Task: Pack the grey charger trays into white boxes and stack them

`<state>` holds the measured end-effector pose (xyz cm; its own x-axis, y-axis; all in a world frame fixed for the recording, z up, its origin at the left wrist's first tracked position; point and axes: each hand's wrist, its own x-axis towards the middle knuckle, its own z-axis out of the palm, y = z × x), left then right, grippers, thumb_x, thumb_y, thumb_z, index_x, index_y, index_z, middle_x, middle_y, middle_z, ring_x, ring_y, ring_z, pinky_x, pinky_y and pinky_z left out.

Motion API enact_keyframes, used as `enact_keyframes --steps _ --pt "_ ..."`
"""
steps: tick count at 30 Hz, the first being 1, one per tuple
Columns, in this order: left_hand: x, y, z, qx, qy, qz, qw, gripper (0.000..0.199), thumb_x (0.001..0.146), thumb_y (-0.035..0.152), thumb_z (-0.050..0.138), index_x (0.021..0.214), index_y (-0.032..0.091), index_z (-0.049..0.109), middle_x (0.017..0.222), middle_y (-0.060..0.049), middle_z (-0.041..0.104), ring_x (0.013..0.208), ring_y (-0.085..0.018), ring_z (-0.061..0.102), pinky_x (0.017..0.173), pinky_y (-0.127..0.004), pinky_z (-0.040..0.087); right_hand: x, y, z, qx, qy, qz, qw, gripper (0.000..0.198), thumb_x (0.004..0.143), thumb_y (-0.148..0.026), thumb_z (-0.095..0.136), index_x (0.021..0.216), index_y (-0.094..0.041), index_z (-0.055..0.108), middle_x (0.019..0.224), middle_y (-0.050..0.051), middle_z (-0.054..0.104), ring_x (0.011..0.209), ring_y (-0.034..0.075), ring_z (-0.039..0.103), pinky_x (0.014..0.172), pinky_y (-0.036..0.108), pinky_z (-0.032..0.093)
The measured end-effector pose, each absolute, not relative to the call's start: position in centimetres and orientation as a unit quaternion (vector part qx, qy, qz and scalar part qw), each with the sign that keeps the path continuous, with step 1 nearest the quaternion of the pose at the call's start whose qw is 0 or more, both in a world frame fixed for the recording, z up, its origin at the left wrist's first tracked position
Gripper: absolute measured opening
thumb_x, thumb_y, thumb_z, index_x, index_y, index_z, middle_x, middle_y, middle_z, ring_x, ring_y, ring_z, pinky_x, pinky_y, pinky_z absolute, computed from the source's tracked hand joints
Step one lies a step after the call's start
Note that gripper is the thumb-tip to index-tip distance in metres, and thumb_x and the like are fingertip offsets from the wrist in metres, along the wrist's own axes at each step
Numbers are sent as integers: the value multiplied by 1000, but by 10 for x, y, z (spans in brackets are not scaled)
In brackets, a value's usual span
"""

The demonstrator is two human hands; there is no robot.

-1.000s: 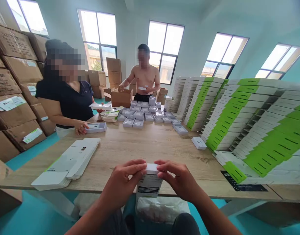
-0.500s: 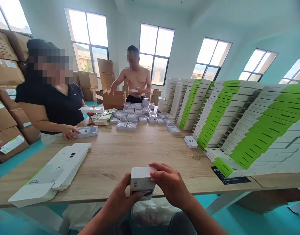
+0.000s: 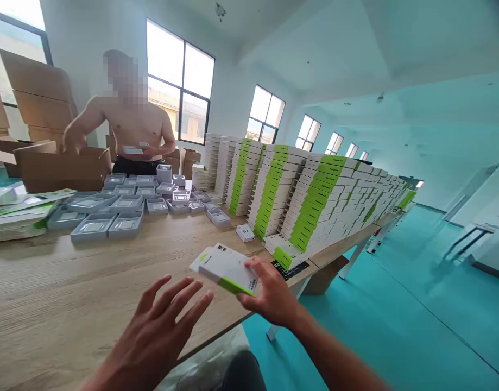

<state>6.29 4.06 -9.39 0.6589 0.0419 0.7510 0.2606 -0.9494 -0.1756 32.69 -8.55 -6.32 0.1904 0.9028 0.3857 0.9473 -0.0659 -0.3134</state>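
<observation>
A flat white and green box [image 3: 228,267] is gripped at its near right end by my right hand [image 3: 271,290], thumb below and fingers on top. It is tilted above the table's front edge. My left hand [image 3: 163,315] hovers to the left of the box with its fingers spread and nothing in it. Beyond the box lies a small white box [image 3: 245,233] on the wooden table [image 3: 184,252]. Tall stacks of white and green boxes [image 3: 314,203] rise just past my right hand.
Several grey trays [image 3: 127,224] cover the far left of the table, beside flat white and green cartons [image 3: 25,222]. A co-worker [image 3: 135,127] stands behind them, one hand in a cardboard box [image 3: 65,168]. Turquoise floor [image 3: 396,315] lies to the right.
My view has swung right. The box has turned from upright between both hands to lying flatter in my right hand. My left hand has let go and opened.
</observation>
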Motion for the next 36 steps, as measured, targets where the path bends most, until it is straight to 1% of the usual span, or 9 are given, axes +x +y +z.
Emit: enact_keyframes --steps 4,7,15,19,22,26,30,33,36 --pt "62 95 -127 -921 -90 -364 108 42 95 25 53 137 28 58 128 -5 72 112 -25 69 100 -39 51 435 -92 -77 -837 -497 -153 167 54 94 -45 57 140 -17 52 142 18 55 130 34 50 105 46 45" --pt "58 123 -155 -916 -144 -373 38 31 95 28 51 123 26 66 117 -6 76 99 -24 74 85 -33 59 485 -92 -81 -868 -446 -181 123 46 96 -43 54 133 -16 59 145 21 51 136 40 42 108 52 40" --pt "54 115 -173 -904 -242 -321 -149 25 96 25 45 105 27 69 110 -3 75 86 -17 75 74 -21 56 501 -81 -102 -879 -431 -199 55 41 96 -37 51 128 -14 62 136 18 61 126 36 51 101 47 46" --pt "55 105 -160 -903 -248 -287 -201 29 95 15 39 104 26 66 105 -2 72 81 -14 71 75 -21 52 493 -78 -110 -877 -412 -236 75 44 96 -34 44 130 -10 59 142 24 54 132 43 45 101 58 44" --pt "56 102 -157 -903 -240 -279 -223 30 93 10 39 102 25 64 101 -2 71 85 -15 69 77 -22 51 472 -66 -119 -842 -451 -261 142 43 97 -42 42 126 -16 61 141 20 55 132 40 48 103 57 44" --pt "57 100 -158 -902 -249 -274 -223 30 87 5 45 101 25 64 99 -1 71 85 -15 69 75 -23 50 404 -26 -132 -743 -625 -98 220 37 97 -45 44 112 -20 67 129 14 65 122 29 60 104 43 49" --pt "56 96 -153 -917 -255 -245 -185 26 90 10 49 106 23 65 98 -3 74 85 -17 70 75 -25 51 315 43 -139 -678 -711 78 173 28 98 -39 47 101 -22 69 101 6 74 88 20 70 79 30 53" --pt "55 89 -148 -929 -268 -206 -151 21 91 17 53 106 24 66 99 -3 74 88 -20 71 78 -27 52 263 100 -142 -663 -727 99 151 23 96 -34 53 84 -21 68 81 3 74 74 18 68 69 27 47" --pt "50 85 -143 -948 -261 -146 -109 17 91 23 56 104 25 66 99 -4 73 89 -20 70 79 -28 53 234 138 -148 -689 -700 76 171 29 96 -30 49 77 -18 67 76 11 74 72 24 68 64 30 40"
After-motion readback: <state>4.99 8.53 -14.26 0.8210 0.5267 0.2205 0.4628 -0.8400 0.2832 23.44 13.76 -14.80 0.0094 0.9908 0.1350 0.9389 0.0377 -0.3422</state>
